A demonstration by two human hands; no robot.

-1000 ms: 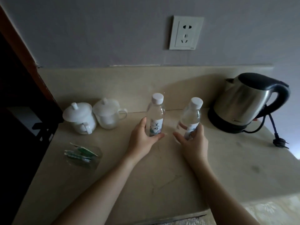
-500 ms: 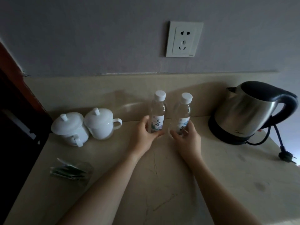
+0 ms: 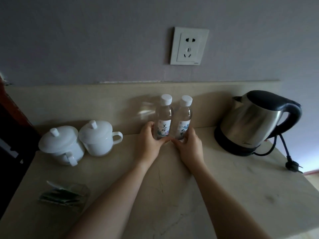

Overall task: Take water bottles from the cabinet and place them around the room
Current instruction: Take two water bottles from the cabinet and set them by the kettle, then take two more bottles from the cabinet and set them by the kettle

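Note:
Two clear water bottles with white caps and pale labels stand upright side by side at the back of a beige stone counter (image 3: 172, 195), close to the backsplash. My left hand (image 3: 149, 142) is wrapped around the base of the left bottle (image 3: 164, 116). The right bottle (image 3: 185, 118) is gripped low down by my right hand (image 3: 189, 145). The two bottles almost touch, and my thumbs nearly meet in front of them.
Two white lidded cups (image 3: 59, 145) (image 3: 98, 137) sit at the left. A steel electric kettle (image 3: 255, 121) with a black handle stands at the right, its unplugged cord (image 3: 291, 163) trailing on the counter. A glass dish of sachets (image 3: 63, 195) lies front left. A wall socket (image 3: 189, 46) is above.
Both hands slid the bottles back toward the backsplash and closer together. The right bottle, tilted a second ago, now stands upright beside the left one.

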